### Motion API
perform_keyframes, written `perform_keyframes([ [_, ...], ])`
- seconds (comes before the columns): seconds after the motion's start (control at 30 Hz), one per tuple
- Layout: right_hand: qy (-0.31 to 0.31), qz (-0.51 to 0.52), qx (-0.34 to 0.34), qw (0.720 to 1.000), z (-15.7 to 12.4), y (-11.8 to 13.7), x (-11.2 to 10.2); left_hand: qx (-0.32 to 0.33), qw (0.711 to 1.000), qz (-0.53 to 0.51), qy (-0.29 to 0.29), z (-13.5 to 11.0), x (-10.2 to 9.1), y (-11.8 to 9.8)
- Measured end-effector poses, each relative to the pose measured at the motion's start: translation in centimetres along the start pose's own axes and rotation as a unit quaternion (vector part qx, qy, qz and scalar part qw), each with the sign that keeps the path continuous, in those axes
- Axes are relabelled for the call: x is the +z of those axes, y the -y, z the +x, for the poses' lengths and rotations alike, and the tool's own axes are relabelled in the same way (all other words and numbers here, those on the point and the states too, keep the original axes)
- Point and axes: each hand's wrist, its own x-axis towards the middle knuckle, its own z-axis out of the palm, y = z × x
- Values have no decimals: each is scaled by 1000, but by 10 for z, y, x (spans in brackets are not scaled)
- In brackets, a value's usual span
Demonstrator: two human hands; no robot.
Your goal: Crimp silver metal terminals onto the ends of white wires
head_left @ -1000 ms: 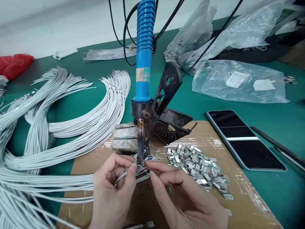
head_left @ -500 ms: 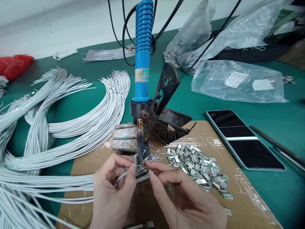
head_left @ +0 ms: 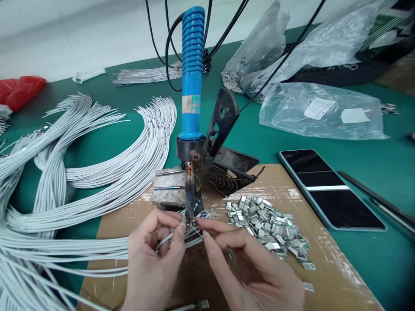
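Note:
A blue-handled soldering iron (head_left: 192,73) stands upright, tip down, clamped in a black metal stand (head_left: 222,119). Just below its tip, my left hand (head_left: 154,259) pinches the end of a white cable (head_left: 164,241) between thumb and forefinger. A small metal connector (head_left: 193,223) sits at that cable end, close to the iron's tip and partly covered by fingertips. My right hand (head_left: 256,263) is closed on a thin solder wire (head_left: 248,290), which runs back under the palm. Its forefinger reaches the connector; whether the solder touches the tip is too small to tell.
Bundles of white cables (head_left: 106,207) fill the left side. Right of the iron lie a pile of small metal connectors (head_left: 269,226), a phone (head_left: 333,188) and tweezers (head_left: 376,194). A sponge block (head_left: 168,196) sits behind my left hand. Plastic bags (head_left: 320,112) lie farther back.
The view has shifted very slightly, and the iron's handle appears a little lower and farther left. Both hands keep nearly the same pose at the tip.

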Motion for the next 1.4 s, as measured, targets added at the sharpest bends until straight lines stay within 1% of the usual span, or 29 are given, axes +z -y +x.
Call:
perform_keyframes([
  [0.27, -7, 1, -2, 1000, 0, -2, 0, 3, 1000, 10, 3, -1, 0, 1],
  [0.4, -9, -10, -22, 1000, 0, -3, 0, 3, 1000, 9, 3, -2, 0, 0],
  [0.57, -16, -8, -26, 999, -1, -4, 0, 15, 1000, 10, -5, -3, 1, 3],
  [0.7, -18, -5, -30, 999, -1, -4, 1, 24, 1000, 5, 4, -3, 1, 3],
  [0.87, -21, -5, -46, 999, 0, -3, 2, 14, 1000, -5, -5, -3, 2, 1],
  [1.03, -23, -8, -54, 998, -1, -3, 2, 30, 1000, 1, -4, -3, 1, 2],
  [1.23, -23, -10, -58, 998, 0, -2, 2, 18, 1000, -10, -3, -4, 0, 1],
  [1.4, -28, -8, -76, 997, 0, -2, 4, 23, 1000, -3, -3, -4, 0, 0],
])
